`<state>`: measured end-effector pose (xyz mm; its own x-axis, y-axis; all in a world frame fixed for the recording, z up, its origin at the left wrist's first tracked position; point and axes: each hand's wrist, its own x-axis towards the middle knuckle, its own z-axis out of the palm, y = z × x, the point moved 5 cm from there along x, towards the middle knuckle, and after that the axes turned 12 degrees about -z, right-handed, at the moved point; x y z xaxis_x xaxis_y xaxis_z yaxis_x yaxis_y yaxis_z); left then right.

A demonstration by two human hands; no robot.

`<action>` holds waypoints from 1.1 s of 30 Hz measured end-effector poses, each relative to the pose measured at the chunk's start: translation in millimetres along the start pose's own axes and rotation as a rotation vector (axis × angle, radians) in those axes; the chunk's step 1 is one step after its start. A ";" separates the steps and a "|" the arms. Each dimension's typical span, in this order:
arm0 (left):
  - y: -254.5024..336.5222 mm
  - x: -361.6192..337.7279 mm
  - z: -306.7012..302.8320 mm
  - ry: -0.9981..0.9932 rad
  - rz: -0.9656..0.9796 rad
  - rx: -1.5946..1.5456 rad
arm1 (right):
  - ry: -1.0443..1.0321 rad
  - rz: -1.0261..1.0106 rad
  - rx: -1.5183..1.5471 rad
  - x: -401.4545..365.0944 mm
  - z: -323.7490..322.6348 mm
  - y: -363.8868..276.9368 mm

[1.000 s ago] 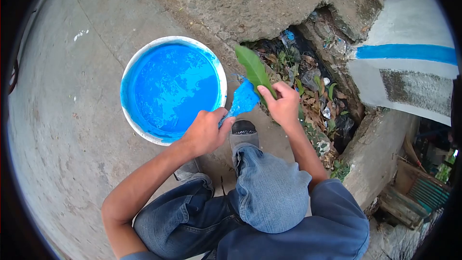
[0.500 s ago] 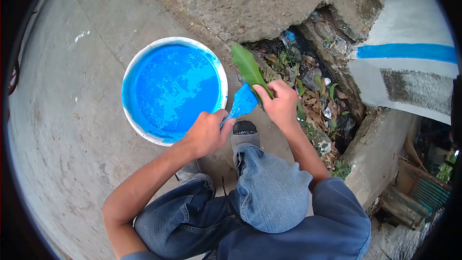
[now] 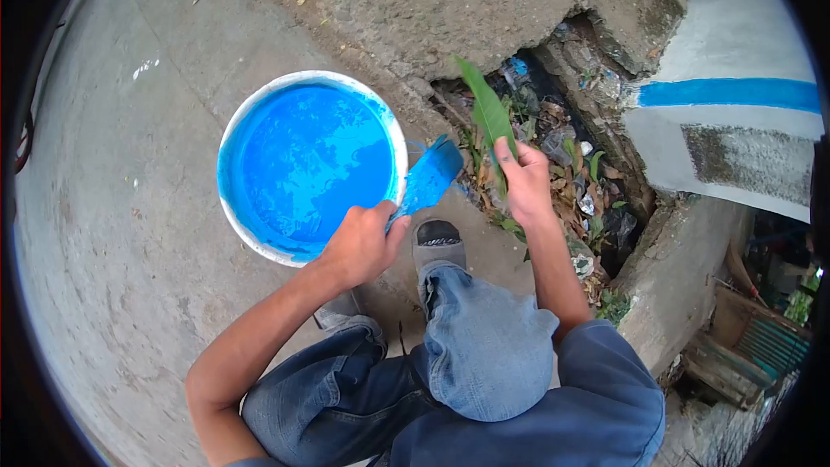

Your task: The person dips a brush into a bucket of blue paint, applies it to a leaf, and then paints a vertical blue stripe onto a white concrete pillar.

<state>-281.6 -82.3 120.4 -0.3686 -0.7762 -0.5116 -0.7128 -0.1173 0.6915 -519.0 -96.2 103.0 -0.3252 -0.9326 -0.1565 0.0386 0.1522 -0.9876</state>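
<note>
My left hand point(image 3: 361, 245) is closed round the handle of a paintbrush point(image 3: 434, 175) whose head is coated in blue paint. The brush points up and right, just outside the rim of a white bucket point(image 3: 226, 199). Blue paint point(image 3: 316, 160) fills much of the bucket, with lighter streaks on its surface. Between the thumb and fingers of my right hand point(image 3: 524, 180) is a long green leaf point(image 3: 486, 104), gripped near its lower end. The leaf and brush are apart, the leaf to the right.
Right of the bucket lies a broken-open drain point(image 3: 596, 186) littered with dry leaves and plastic. A white wall point(image 3: 735, 143) with a blue stripe stands at the right. My sandalled foot point(image 3: 439, 238) is just below the brush. Concrete ground point(image 3: 130, 233) extends left.
My right hand has moved right with the leaf, away from the brush. The brush head has turned, showing its bristles at another angle; my left hand has shifted slightly left.
</note>
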 end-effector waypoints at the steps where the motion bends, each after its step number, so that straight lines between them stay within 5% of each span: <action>1: -0.8 0.1 0.4 -0.001 0.018 -0.005 | -0.134 0.251 0.419 -4.5 -1.4 5.4; 2: -5.3 -0.7 0.5 0.001 0.015 -0.036 | -0.123 0.235 0.406 -4.5 -8.2 7.9; 5: -13.5 -0.5 1.4 -0.011 0.023 -0.064 | -0.364 0.300 1.051 -13.3 4.0 6.4; 10: -15.3 -1.7 0.8 0.003 0.004 -0.062 | -0.392 0.280 1.030 -18.1 2.4 -0.6; 14: -12.6 1.3 -7.0 0.029 -0.015 -0.089 | -0.249 0.152 0.494 -14.0 -10.1 1.8; 16: -17.1 2.8 -10.2 0.046 -0.046 -0.104 | -0.122 -0.249 -0.330 -7.0 -27.4 -7.0; 18: -19.0 3.6 -13.8 0.128 0.031 -0.121 | -0.099 -0.358 -0.483 -2.5 -37.6 -4.4; 20: -20.1 3.8 -15.5 0.129 0.007 -0.121 | -0.084 -0.628 -0.986 -6.1 -31.0 -27.7; 27: -26.8 8.8 -14.4 0.095 -0.018 -0.112 | -0.258 -0.474 -0.615 3.1 -21.6 0.1; 33: -17.7 2.1 -14.8 0.098 0.003 -0.076 | -0.489 -0.323 -0.638 11.6 -1.8 16.3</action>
<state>-261.0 -91.0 114.6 -0.3078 -0.8332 -0.4594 -0.6632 -0.1584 0.7315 -523.9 -103.9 85.2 0.2197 -0.9756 -0.0026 -0.5710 -0.1264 -0.8112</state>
